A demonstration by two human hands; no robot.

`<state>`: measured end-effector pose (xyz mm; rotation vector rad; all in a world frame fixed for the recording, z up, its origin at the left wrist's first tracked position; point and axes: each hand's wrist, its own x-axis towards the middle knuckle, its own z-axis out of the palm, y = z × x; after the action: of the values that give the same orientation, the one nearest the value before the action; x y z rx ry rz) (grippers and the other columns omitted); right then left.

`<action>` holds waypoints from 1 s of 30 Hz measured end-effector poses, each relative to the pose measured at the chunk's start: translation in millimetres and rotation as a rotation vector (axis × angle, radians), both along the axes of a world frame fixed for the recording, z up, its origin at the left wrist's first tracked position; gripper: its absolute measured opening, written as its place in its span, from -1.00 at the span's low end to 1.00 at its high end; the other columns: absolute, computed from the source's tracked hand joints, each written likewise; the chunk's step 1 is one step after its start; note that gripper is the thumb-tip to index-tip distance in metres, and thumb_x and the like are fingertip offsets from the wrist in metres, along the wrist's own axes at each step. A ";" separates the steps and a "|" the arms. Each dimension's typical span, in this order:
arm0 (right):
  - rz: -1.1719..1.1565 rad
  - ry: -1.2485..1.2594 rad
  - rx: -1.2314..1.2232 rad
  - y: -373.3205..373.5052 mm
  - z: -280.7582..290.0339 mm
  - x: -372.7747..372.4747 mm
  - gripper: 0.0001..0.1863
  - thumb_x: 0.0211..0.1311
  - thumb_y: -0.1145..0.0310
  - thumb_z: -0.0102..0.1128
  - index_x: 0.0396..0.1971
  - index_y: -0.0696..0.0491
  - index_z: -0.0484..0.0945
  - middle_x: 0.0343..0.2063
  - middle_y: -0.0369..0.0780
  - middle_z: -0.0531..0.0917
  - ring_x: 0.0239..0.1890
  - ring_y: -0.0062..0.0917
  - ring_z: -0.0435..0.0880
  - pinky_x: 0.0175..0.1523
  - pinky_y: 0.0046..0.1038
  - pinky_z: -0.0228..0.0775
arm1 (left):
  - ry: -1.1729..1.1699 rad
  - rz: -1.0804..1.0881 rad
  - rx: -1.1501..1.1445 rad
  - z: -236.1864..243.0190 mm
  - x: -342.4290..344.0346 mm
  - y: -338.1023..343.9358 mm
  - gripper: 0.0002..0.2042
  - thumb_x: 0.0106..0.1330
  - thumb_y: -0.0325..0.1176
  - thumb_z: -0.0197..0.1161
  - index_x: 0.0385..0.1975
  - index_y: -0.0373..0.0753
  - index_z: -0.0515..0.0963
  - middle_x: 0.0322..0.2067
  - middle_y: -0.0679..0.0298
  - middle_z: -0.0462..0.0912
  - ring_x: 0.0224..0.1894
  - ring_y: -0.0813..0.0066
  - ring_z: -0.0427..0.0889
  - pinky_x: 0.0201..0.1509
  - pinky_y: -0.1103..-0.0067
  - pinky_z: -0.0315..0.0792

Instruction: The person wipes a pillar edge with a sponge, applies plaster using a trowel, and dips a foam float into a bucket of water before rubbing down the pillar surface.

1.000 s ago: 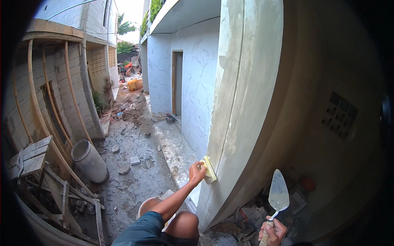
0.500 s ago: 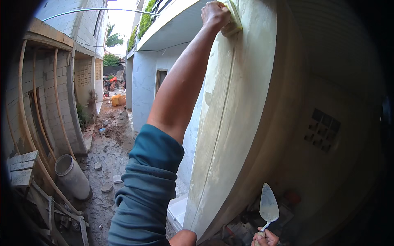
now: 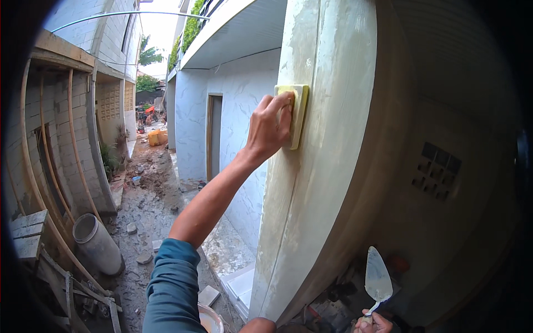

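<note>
A muddy alley (image 3: 141,205) runs between block walls and a marble-patterned wall (image 3: 244,83), with a plastered pillar (image 3: 338,127) rising close in front. The yellow float (image 3: 300,119) rests against the pillar's upper part, near its left edge. The person's left hand (image 3: 271,125) grasps it from behind, fingers curled at its back, probably so that its face can lie flat on the plaster. Low at the right, apart from the pillar's right edge, the right hand (image 3: 373,323) is wrapped around the handle of a trowel (image 3: 378,277); its blade points up, likely to hold it clear of the surface. A bucket (image 3: 220,319) stands below the left arm, seemingly for easy reach. Farther off, a grey drum (image 3: 105,250) sits along the alley's left edge.
</note>
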<state>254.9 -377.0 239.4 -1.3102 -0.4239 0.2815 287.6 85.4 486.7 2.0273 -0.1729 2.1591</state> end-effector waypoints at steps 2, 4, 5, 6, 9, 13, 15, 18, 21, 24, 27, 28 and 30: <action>0.026 -0.052 -0.044 2.5 7.0 5.5 -0.64 0.28 0.34 0.21 -0.07 0.31 0.52 -0.56 -0.35 0.44 -0.65 -0.76 0.25 -0.55 -0.62 0.10 | -0.172 0.051 0.167 76.6 -0.7 13.5 -0.80 0.29 -0.48 0.10 -0.14 -0.25 0.60 -0.41 -0.06 0.56 -0.36 0.03 0.60 -0.19 0.25 0.49; 0.055 -0.125 -0.050 9.6 14.1 11.8 -0.61 0.25 0.26 0.25 -0.13 0.31 0.54 -0.60 -0.36 0.44 -0.65 -0.75 0.26 -0.54 -0.63 0.09 | -0.253 0.242 0.123 172.0 -3.2 35.2 -0.77 0.29 -0.41 0.10 -0.15 -0.22 0.65 -0.32 -0.16 0.61 -0.25 -0.04 0.63 -0.10 0.23 0.51; 0.045 -0.129 -0.048 12.8 21.4 11.6 -0.61 0.25 0.26 0.25 -0.13 0.31 0.54 -0.60 -0.36 0.44 -0.65 -0.75 0.26 -0.54 -0.63 0.09 | -0.126 0.319 -0.005 209.0 -5.7 32.6 -0.72 0.29 -0.35 0.14 -0.06 -0.20 0.65 -0.19 -0.10 0.67 -0.17 0.01 0.67 0.03 0.29 0.51; 0.026 -0.146 -0.031 16.1 31.0 11.0 -0.61 0.24 0.27 0.24 -0.14 0.32 0.54 -0.60 -0.35 0.44 -0.65 -0.75 0.27 -0.54 -0.63 0.10 | -0.133 0.318 -0.004 224.9 -4.8 35.8 -0.72 0.29 -0.35 0.14 -0.06 -0.20 0.65 -0.19 -0.10 0.67 -0.17 0.01 0.67 0.03 0.29 0.51; -0.041 -0.193 -0.013 13.1 37.7 10.5 -0.61 0.22 0.27 0.22 -0.14 0.33 0.54 -0.59 -0.34 0.46 -0.66 -0.73 0.28 -0.54 -0.62 0.12 | -0.091 0.327 -0.077 226.6 -1.3 42.1 -0.77 0.26 -0.34 0.06 -0.31 -0.17 0.69 -0.35 -0.11 0.67 -0.22 -0.04 0.69 -0.10 0.24 0.53; -0.148 -0.203 -0.029 3.9 37.7 8.3 -0.57 0.20 0.26 0.19 -0.12 0.34 0.53 -0.57 -0.32 0.49 -0.65 -0.73 0.32 -0.54 -0.62 0.14 | -0.171 0.057 0.301 144.9 11.1 16.5 -0.74 0.29 -0.37 0.07 -0.11 -0.15 0.65 -0.35 -0.12 0.58 -0.24 -0.05 0.64 -0.04 0.20 0.53; -0.135 -0.192 -0.010 7.8 39.3 15.4 -0.57 0.21 0.24 0.19 -0.12 0.35 0.53 -0.57 -0.32 0.49 -0.64 -0.73 0.33 -0.55 -0.63 0.14 | -0.187 0.153 0.307 178.5 9.5 7.9 -0.73 0.33 -0.30 0.08 -0.09 -0.13 0.67 -0.36 -0.02 0.65 -0.27 0.01 0.67 0.00 0.26 0.53; -0.070 -0.217 -0.069 14.6 47.6 19.3 -0.64 0.26 0.26 0.18 -0.16 0.30 0.55 -0.60 -0.35 0.46 -0.64 -0.74 0.30 -0.55 -0.63 0.12 | 0.003 0.302 0.056 246.4 1.9 8.1 -0.73 0.31 -0.30 0.09 -0.09 -0.07 0.68 -0.33 -0.04 0.65 -0.24 -0.01 0.67 -0.02 0.26 0.53; 0.031 -0.255 -0.109 4.9 34.2 22.3 -0.66 0.27 0.29 0.18 -0.14 0.29 0.54 -0.59 -0.36 0.45 -0.63 -0.75 0.30 -0.55 -0.62 0.12 | -0.264 0.145 0.046 243.2 11.3 9.8 -0.78 0.26 -0.37 0.06 -0.33 -0.20 0.69 -0.35 -0.14 0.65 -0.24 -0.06 0.69 -0.15 0.20 0.52; -0.040 -0.215 -0.067 4.6 36.6 10.2 -0.68 0.26 0.29 0.18 -0.19 0.29 0.53 -0.59 -0.38 0.44 -0.63 -0.75 0.28 -0.54 -0.62 0.11 | -0.240 0.148 0.241 201.3 16.2 -0.2 -0.73 0.29 -0.26 0.11 -0.09 -0.05 0.67 -0.30 -0.08 0.64 -0.21 -0.04 0.66 -0.04 0.25 0.52; -0.096 -0.166 -0.101 12.5 50.5 8.9 -0.71 0.27 0.28 0.16 -0.32 0.26 0.51 -0.61 -0.39 0.39 -0.63 -0.76 0.26 -0.54 -0.61 0.10 | -0.218 0.191 0.304 227.1 8.6 -28.1 -0.73 0.30 -0.24 0.13 -0.07 -0.06 0.67 -0.33 -0.08 0.61 -0.20 -0.05 0.65 -0.01 0.25 0.52; -0.069 -0.244 -0.136 9.2 49.6 13.6 -0.71 0.28 0.27 0.15 -0.35 0.25 0.49 -0.62 -0.38 0.39 -0.63 -0.76 0.25 -0.54 -0.61 0.09 | -0.160 0.130 0.175 246.5 -0.2 -39.4 -0.77 0.28 -0.32 0.09 -0.20 -0.14 0.68 -0.35 -0.10 0.63 -0.24 -0.06 0.67 -0.11 0.21 0.52; -0.057 -0.386 -0.174 7.3 51.0 14.0 -0.73 0.28 0.26 0.11 -0.44 0.20 0.45 -0.65 -0.37 0.36 -0.64 -0.77 0.22 -0.55 -0.61 0.06 | -0.100 0.073 0.038 257.7 -9.3 -48.3 -0.78 0.25 -0.41 0.04 -0.33 -0.22 0.68 -0.37 -0.13 0.66 -0.27 -0.08 0.69 -0.20 0.17 0.52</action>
<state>268.8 -369.7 290.4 -1.5501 -0.6973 0.0143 278.3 37.1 744.4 1.9757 -0.1569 2.3207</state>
